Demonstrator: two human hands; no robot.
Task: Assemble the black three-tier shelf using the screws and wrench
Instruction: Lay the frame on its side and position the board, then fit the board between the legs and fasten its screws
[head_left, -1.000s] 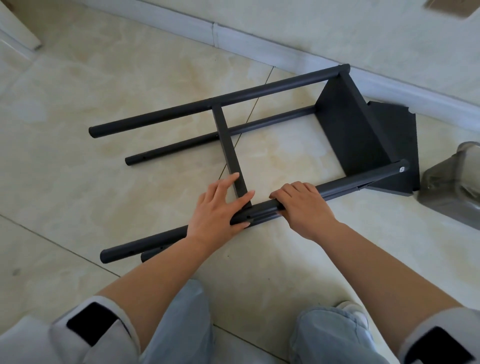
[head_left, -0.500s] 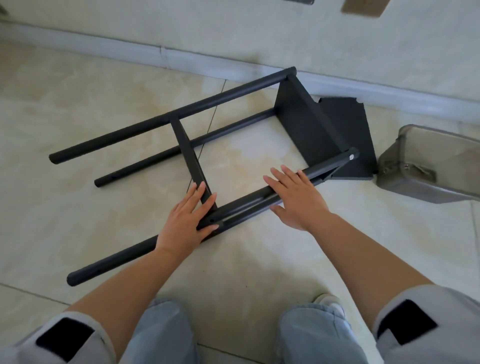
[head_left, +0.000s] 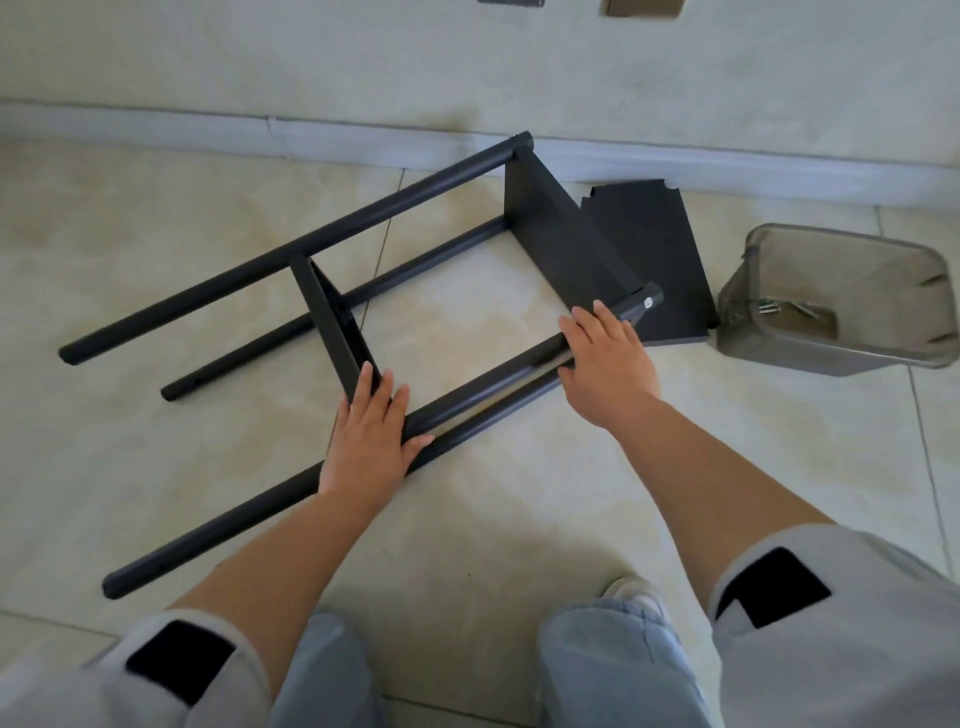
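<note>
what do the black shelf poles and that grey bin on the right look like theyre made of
Shelf poles: probably metal tube with a matte black coating; they are round, straight and uniform, with a dull sheen and a small hole near one end.
Grey bin: likely translucent smoky plastic; the floor tone shows through its walls, and small screws lie inside.

home interior: glossy beige floor tiles (head_left: 519, 519), white baseboard (head_left: 363, 145), plaster wall (head_left: 467, 62)
</note>
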